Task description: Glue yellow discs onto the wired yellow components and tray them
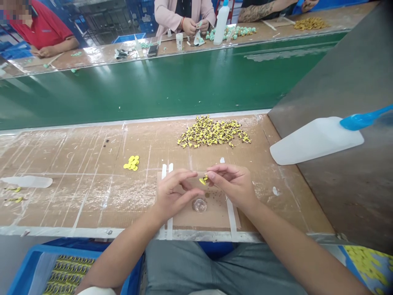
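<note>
Left hand: the left hand is hovering over the worktop, fingers curled and reaching toward the small yellow piece; the thumb is lying below it. Whether these fingers are touching the piece cannot be told.
Right hand: the right hand is pinching the small yellow piece between thumb and forefinger, the remaining fingers folding loosely behind.
Small yellow piece: it is being held above the worktop, between the two hands, just over the taped cardboard mat.
Clear round dish: the small clear dish is sitting on the mat, directly below the hands and just beside the left thumb.
Pile of yellow-and-black parts: the pile is lying on the worktop beyond the hands, near the edge of the green conveyor belt.
Yellow discs: a small cluster of yellow discs is lying to the left of the hands, well apart from the pile.
White squeeze bottle: the bottle, with its blue nozzle, is leaning tilted against the metal panel on the right.
Blue crate: a blue crate is sitting below the worktop at the left, holding rows of parts.
Other people: three people are working on the far side of the belt.
</note>
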`<state>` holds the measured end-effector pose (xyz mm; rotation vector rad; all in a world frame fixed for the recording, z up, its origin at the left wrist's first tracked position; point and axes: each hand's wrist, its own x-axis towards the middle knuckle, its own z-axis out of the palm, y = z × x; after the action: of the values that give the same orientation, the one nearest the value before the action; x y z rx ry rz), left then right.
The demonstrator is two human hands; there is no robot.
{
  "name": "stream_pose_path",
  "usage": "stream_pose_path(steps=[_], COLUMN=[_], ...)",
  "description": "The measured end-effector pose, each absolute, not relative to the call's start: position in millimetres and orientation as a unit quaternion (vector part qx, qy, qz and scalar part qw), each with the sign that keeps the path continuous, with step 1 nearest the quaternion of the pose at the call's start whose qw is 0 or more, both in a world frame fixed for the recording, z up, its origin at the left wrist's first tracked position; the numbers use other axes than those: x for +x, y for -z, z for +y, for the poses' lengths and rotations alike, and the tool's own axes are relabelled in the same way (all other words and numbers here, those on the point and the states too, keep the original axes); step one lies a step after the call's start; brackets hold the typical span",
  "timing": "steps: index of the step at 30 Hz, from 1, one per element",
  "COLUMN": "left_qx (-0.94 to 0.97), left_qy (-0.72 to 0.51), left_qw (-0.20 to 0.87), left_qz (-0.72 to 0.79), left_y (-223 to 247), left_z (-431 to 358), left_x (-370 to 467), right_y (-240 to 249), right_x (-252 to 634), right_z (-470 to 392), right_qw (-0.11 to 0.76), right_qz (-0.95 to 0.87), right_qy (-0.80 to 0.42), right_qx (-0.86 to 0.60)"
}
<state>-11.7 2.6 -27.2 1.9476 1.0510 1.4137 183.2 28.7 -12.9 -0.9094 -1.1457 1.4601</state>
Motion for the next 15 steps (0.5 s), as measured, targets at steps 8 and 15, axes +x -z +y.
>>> stream_pose_path(steps=[8,15], left_qx=[0.723,0.720], left_qy=[-0.542,-0.540], left_qw=[0.180,0.168], left_qz=[0.389,0.401], left_y=[28.9,33.7], left_z=[-0.6,3.0], left_x=[-0.8,-0.1], right_y=[16.6,18.0], right_x=[180.9,178.8], right_z=[29.9,27.3], right_qw=[0.507,0.481], right_qz=[-0.444,-0.430], right_qy=[-0.615,-0.633], right_qx=[-0.409,-0.427])
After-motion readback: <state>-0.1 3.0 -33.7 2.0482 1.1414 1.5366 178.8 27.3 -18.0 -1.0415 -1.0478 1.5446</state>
